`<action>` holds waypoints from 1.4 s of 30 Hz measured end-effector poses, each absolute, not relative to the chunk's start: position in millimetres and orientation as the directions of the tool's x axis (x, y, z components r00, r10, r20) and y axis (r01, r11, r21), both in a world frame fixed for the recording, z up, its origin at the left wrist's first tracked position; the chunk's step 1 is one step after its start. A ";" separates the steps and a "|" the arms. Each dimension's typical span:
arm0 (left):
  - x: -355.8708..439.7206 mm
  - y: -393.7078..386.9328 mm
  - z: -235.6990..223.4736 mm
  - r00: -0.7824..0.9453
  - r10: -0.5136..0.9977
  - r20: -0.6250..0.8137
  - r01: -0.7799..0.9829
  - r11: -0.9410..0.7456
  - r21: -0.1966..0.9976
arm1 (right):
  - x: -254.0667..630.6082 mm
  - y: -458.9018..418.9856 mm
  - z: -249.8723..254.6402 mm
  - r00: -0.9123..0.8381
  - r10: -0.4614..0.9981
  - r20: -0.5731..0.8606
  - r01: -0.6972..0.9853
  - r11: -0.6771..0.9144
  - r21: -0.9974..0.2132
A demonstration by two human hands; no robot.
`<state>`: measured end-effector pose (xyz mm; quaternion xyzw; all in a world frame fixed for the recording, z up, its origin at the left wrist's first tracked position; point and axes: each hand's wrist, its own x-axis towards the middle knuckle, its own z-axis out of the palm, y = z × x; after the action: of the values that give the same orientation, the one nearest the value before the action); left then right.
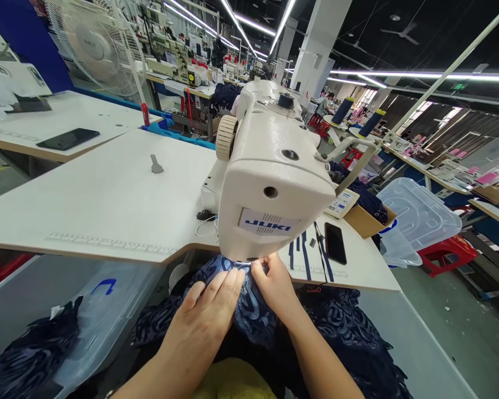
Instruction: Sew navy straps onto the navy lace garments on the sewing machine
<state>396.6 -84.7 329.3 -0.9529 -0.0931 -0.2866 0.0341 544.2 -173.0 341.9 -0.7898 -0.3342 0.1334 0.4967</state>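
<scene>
A piece of navy patterned lace fabric point(249, 305) lies under the head of a white sewing machine point(274, 172) and hangs over the table's front edge. My left hand point(212, 310) rests on the fabric left of the needle area, its fingers stretched forward and lying flat. On the other side, my right hand point(276, 288) pinches the fabric between thumb and curled fingers, close under the machine head. The needle and presser foot are hidden behind the head. A small light brightens the cloth between both hands.
Narrow navy strips point(305, 255) and a black phone point(335, 244) lie right of the machine on the white table point(108, 194). A second phone point(68, 139) is at far left. Clear plastic bins point(108, 321) and dark lace piles point(353, 332) sit below. A cardboard box point(363, 221) stands at right.
</scene>
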 end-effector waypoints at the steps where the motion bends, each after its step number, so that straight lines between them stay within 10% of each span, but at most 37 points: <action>1: 396.6 -84.5 328.9 0.817 0.155 0.555 0.195 -0.981 -0.014 | 544.3 -173.1 341.9 0.740 0.661 0.124 0.398 -0.281 -0.873; 42: 396.2 -73.7 329.1 0.785 0.149 0.602 0.168 -0.986 0.025 | 539.4 -173.8 337.7 0.741 0.661 0.118 0.406 -0.302 -0.863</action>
<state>396.2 -73.7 329.1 -0.9446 -0.0838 -0.3171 0.0147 539.4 -173.8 337.7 -0.7960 -0.3350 0.1308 0.4869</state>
